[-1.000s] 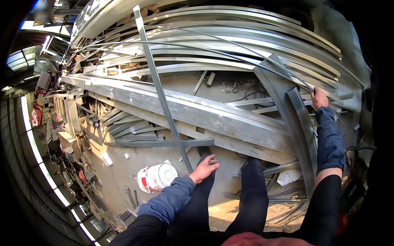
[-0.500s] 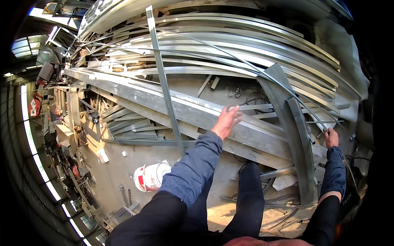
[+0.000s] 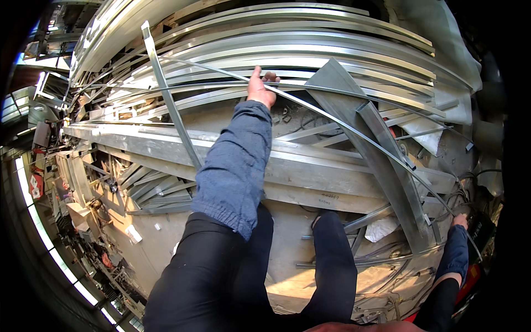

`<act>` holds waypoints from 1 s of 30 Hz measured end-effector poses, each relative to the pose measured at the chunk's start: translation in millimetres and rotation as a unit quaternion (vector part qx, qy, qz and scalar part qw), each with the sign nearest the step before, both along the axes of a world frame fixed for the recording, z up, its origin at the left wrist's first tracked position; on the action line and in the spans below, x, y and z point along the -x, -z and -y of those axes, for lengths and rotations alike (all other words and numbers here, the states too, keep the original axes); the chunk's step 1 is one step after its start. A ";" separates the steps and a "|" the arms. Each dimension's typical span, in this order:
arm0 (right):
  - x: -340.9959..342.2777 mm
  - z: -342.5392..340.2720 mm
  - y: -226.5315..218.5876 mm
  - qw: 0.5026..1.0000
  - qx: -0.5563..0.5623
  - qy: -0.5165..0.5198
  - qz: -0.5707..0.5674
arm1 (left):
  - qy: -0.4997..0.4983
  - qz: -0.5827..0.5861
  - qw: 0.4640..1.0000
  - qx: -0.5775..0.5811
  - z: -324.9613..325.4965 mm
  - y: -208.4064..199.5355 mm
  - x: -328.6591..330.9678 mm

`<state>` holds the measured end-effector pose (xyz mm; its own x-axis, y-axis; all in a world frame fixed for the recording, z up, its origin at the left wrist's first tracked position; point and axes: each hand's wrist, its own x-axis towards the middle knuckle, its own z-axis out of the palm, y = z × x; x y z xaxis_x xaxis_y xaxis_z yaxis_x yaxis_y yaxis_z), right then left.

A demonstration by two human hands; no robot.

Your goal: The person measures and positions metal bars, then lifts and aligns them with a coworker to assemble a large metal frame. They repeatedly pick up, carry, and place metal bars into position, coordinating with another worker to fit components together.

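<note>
Apparently, the right hand (image 3: 459,220) is gripping the thin metal bar (image 3: 359,134) near one end; farther up, the left hand (image 3: 261,91) is reaching it, its hold being unclear. The bar is crossing the piled profiles (image 3: 310,41), so freeing it is probably remaining.

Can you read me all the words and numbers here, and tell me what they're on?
Lower grey metal beam: small dark marks near its right end, too small and blurred to read.
Dark thing beside the right hand: faint pale marks, too blurred to read.
Red thing at the far left: a pale patch, too small to tell if it's writing.
Nothing else readable shows.
</note>
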<state>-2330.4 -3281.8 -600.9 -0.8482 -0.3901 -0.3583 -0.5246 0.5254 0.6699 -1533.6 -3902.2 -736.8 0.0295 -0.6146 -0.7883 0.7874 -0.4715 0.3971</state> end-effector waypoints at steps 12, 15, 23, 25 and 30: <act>-206.5 90.6 -25.8 0.897 0.182 -0.161 0.370 | -0.016 -0.030 0.992 -0.121 -190.2 -75.4 132.4; -270.8 126.3 -55.2 0.884 0.165 -0.165 0.404 | -0.019 -0.048 0.993 -0.108 -245.8 -76.7 155.6; -190.1 -4.0 -86.9 0.930 0.102 -0.164 0.313 | 0.002 -0.087 0.990 -0.109 -283.9 -119.2 156.4; -169.6 -37.6 -100.6 0.947 0.043 -0.126 0.291 | 0.009 -0.072 0.993 -0.096 -281.6 -124.0 151.6; -119.8 -151.8 -135.1 0.988 -0.017 -0.030 0.154 | 0.005 -0.056 0.992 -0.117 -254.5 -122.2 137.1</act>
<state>-2210.6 -3130.1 -465.9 -0.6730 -0.4196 -0.6091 -0.7356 0.4663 0.4914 -1670.8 -3647.7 -614.6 -0.0721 -0.4152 -0.9069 0.8155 -0.5481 0.1861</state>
